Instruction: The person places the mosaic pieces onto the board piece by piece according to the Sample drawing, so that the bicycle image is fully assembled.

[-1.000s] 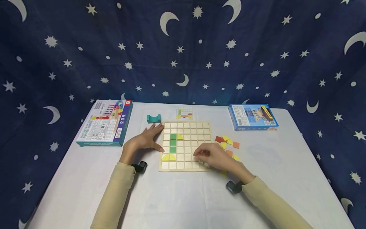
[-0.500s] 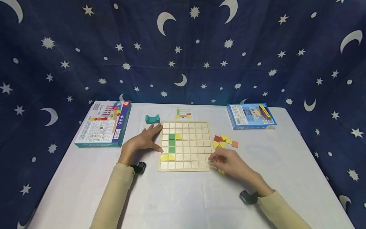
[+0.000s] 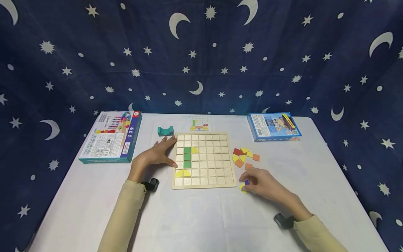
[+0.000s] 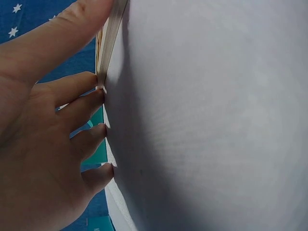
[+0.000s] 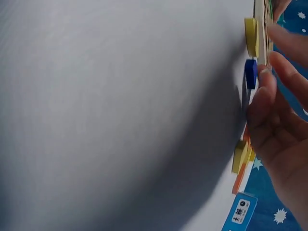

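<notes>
Nearest, we list: right hand (image 3: 266, 183), fingers bent, at a yellow piece (image 3: 242, 189) and a blue piece (image 3: 247, 182) beside the board (image 3: 212, 172); whether it pinches either, we cannot tell. Next: loose pieces (image 3: 256, 158) right of the board; left hand (image 3: 154, 154), spread, touching the board's left edge. Beyond: teal block (image 3: 165, 132), card (image 3: 199, 123).
</notes>
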### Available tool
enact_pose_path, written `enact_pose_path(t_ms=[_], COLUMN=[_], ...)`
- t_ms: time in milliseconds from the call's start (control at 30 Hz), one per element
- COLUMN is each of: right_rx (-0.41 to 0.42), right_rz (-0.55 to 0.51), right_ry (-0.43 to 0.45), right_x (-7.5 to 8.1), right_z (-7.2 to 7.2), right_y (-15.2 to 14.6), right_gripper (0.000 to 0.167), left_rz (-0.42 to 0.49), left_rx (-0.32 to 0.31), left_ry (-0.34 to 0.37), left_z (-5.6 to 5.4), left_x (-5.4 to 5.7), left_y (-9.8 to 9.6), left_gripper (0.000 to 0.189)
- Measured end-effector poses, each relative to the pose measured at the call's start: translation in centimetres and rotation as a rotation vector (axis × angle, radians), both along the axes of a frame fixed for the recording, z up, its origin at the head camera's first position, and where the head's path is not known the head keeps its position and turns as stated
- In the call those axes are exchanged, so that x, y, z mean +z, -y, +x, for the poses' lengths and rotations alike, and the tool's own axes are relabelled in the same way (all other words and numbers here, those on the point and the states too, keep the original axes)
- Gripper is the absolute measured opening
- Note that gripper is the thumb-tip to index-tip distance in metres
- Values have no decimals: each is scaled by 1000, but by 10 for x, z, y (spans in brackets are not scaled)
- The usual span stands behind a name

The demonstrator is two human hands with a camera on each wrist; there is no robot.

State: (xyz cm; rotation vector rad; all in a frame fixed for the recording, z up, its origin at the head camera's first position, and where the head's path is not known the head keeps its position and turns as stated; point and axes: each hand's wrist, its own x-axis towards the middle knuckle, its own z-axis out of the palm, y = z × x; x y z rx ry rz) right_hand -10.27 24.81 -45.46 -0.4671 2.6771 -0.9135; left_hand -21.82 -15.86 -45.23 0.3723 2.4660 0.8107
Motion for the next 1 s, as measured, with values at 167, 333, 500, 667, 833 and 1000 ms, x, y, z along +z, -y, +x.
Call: enact_pose_path(t_ms=[167, 333, 500, 667, 833, 1000], right_rx=[32, 49, 38, 27, 13, 9], right_rz=[10, 1, 6, -3, 17, 44], right_ry=[20, 16, 27, 26, 21, 14], right_x=[1, 2, 2, 1, -2, -2], right_z=[1, 1, 1, 2, 1, 1], right_y=[-4, -4, -2, 0, 2, 3], right_gripper=[30, 29, 29, 26, 27, 28], left_rz=[1, -1, -1, 0, 5, 5], left_rx=[0, 4, 0, -7, -9, -3], left_ry=[-4, -2, -2, -4, -4, -2], left_z=[1, 1, 1, 0, -1, 0], left_x=[0, 0, 0, 0, -1, -1], left_y=[1, 1, 1, 0, 0, 0], left_gripper=[117, 118, 117, 117, 117, 117])
